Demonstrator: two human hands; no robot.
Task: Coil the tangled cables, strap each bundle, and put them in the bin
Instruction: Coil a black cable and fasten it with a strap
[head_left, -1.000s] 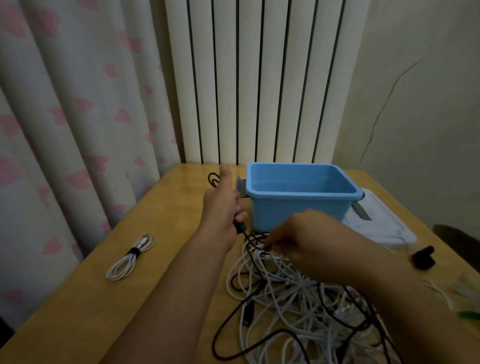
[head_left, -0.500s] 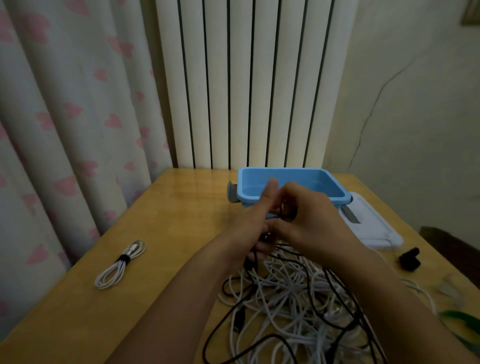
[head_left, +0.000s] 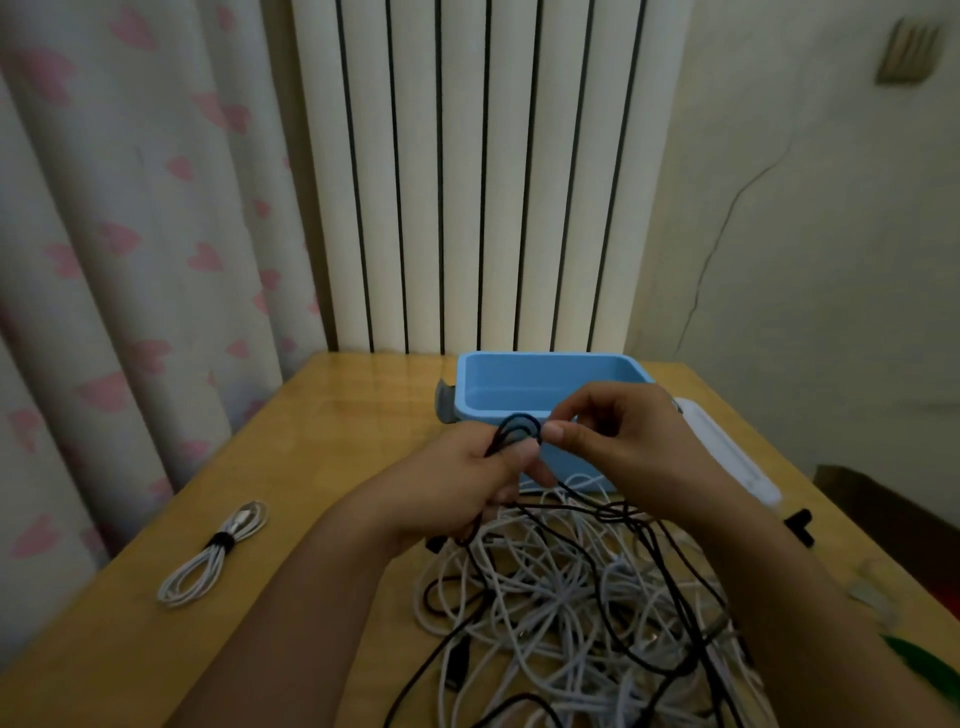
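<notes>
Black cable (head_left: 514, 427) loop is gripped in the left hand (head_left: 467, 486), pinched by the right hand (head_left: 618, 447) just right; slack trails near, into the tangle (head_left: 571, 597).

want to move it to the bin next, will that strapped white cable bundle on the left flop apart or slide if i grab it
The strapped white cable bundle will probably lift as one piece, since a black strap cinches its middle. The looped ends beyond the strap look thin and will likely droop. It seems light, so a push would probably slide it across the smooth wooden table rather than roll it.
</notes>
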